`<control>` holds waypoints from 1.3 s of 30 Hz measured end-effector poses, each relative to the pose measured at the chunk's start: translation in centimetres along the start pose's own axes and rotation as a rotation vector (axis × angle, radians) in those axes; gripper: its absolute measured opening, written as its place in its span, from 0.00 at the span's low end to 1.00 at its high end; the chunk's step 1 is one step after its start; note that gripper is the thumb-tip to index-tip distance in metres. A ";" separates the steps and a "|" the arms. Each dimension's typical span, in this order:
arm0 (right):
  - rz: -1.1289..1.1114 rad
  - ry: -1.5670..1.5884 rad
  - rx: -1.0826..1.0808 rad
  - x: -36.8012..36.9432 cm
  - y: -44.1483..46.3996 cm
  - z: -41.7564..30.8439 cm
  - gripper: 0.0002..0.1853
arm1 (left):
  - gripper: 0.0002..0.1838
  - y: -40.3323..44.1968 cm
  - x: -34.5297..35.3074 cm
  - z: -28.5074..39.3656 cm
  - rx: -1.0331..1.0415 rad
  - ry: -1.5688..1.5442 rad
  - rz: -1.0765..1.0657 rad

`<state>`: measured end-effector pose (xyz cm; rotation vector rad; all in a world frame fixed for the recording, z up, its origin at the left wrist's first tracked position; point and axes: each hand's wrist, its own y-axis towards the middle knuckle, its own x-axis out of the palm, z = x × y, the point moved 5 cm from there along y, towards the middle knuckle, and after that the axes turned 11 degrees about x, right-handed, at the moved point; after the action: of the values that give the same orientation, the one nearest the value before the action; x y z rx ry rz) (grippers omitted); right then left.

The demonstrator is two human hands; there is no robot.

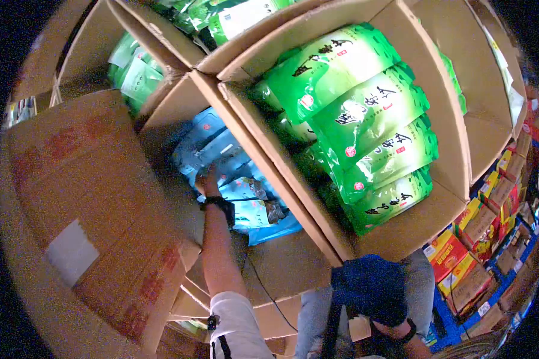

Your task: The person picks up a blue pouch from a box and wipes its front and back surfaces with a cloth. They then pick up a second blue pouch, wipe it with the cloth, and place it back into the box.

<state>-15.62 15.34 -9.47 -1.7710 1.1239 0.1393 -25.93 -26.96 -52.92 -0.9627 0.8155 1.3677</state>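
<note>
My left hand reaches down into a cardboard box and touches the blue packets lying in it. A black band circles that wrist, and a white sleeve covers the upper forearm. Its fingers are dim and partly lost among the packets, so their grip is unclear. At the lower right, my right hand is mostly hidden by a dark blue fabric item, with only the part near its black wristband showing. Whether it grips the fabric cannot be seen.
Green packets lie overlapping in the large box to the right. More green packets sit in a box at the upper left. A closed carton stands at the left. Red and yellow boxes line the blue shelf at the right.
</note>
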 end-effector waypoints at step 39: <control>0.451 0.617 -0.950 -18.6 -18.0 -19.7 0.25 | 0.34 -26.1 -57.6 55.0 0.000 -1.833 0.130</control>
<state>-20.24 12.89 22.60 -2.4250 2.1441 0.4841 -7.04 0.32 24.00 0.5432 -0.5483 1.6640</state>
